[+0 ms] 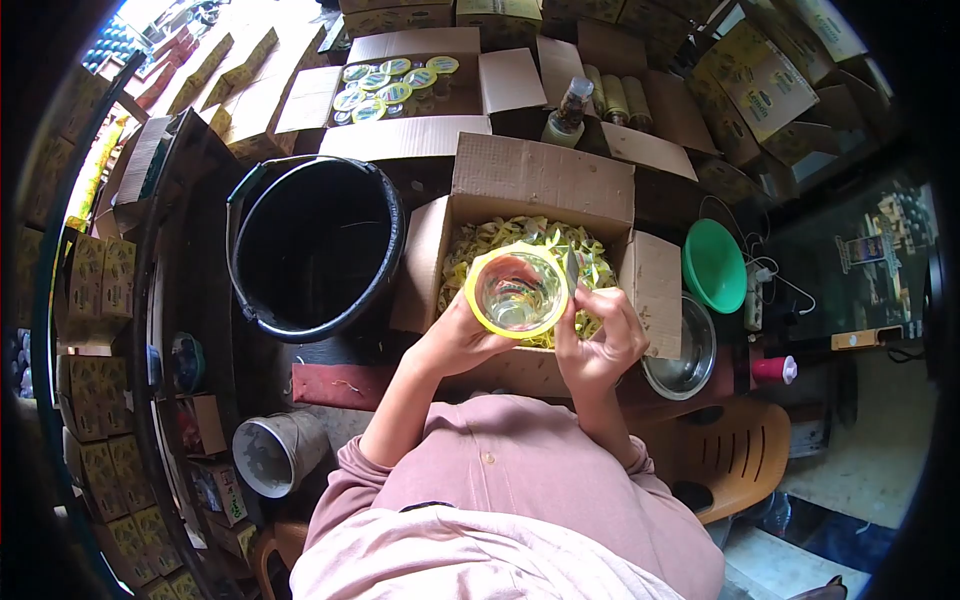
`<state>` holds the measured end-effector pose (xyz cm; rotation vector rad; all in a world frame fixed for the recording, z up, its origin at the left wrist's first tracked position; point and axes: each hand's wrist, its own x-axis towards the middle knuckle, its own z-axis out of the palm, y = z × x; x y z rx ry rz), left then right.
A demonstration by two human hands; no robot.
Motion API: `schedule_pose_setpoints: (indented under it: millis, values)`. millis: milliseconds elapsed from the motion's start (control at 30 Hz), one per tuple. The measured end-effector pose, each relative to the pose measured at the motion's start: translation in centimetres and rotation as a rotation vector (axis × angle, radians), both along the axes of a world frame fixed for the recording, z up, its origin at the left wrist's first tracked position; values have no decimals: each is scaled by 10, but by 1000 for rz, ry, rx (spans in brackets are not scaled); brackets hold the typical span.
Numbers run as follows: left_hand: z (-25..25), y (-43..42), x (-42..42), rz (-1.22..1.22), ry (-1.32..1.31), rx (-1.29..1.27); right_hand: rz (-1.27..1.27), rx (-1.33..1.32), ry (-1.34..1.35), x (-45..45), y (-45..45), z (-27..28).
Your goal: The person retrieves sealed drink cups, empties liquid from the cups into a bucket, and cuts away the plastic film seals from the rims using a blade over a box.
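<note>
A clear cup [518,292] with a yellow rim is held up over an open cardboard box [545,180]. My left hand [462,335] wraps round the cup's left and lower side. At the cup's right, my right hand [600,340] pinches a small, thin dark piece [572,270] between thumb and fingers, near the rim. Many yellow and green wrapped pieces [470,245] fill the box under the cup. The cup looks see-through, and whether anything lies in it is hard to tell.
A large black bucket [320,250] stands left of the box. Behind is a carton [420,135] of lidded cups [392,92], beside a bottle [566,120]. To the right are a green basin [715,265], a metal bowl [690,360] and a pink spool [768,370].
</note>
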<state>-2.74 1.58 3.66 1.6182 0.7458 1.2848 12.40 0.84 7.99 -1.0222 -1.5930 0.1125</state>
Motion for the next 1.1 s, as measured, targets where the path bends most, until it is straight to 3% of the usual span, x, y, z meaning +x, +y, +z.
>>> schedule_pose_setpoints:
  millis: [600,700,800,1033,1100]
  values:
    - [13,0,-5,-154,-21,-16,186,-107,94,11,3,-6]
    - [23,1,1,-98,-59,31,157,-101,95,10,2,-4]
    - [10,3,11,-8,-185,-96,103,-75,120,6,2,-4]
    - [5,3,9,9,-167,-116,58,-39,38,4,-6,1]
    - [9,4,6,12,-57,5,57,-38,32,4,-6,0]
